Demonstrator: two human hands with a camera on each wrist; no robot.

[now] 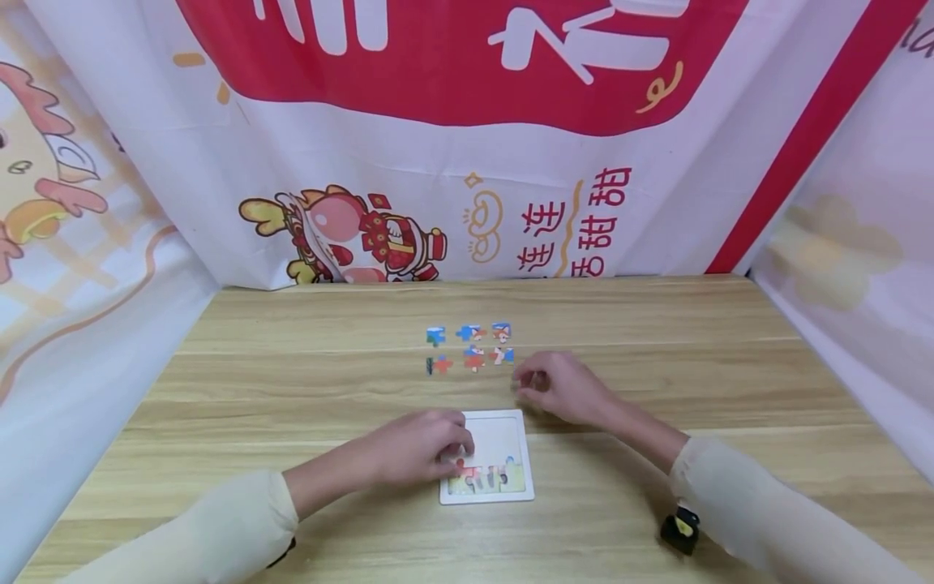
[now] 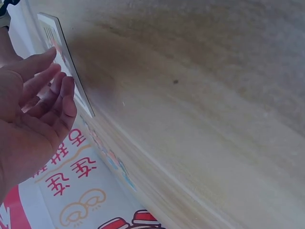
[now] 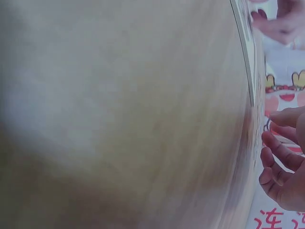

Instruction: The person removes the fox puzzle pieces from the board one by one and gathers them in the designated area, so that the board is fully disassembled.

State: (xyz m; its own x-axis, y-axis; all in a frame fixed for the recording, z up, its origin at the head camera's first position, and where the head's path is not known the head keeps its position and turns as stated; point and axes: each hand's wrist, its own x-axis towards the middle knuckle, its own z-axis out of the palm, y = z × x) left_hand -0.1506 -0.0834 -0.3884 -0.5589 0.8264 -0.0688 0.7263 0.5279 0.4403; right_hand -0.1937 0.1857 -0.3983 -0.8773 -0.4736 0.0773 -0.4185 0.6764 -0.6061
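White tray [image 1: 499, 438] sits partly under L hand [image 1: 425, 444], fingers relaxed, loosely bent over its L side. Row of pcs [image 1: 487, 480] in tray, nr those fingertips. R hand [image 1: 560, 388] is farther fwd, fingers curved; can't tell if pinching anything. Six loose puzzle pcs [image 1: 473, 362] lie just beyond, to its L.

White rectangular puzzle tray [image 1: 487, 500], flat on the wood-grained bench [image 1: 292, 389], its near part holding joined multicoloured jigsaw pieces [image 1: 487, 480]; farther off, six loose, mainly blue-and-orange jigsaw pieces [image 1: 474, 362] in two rows.
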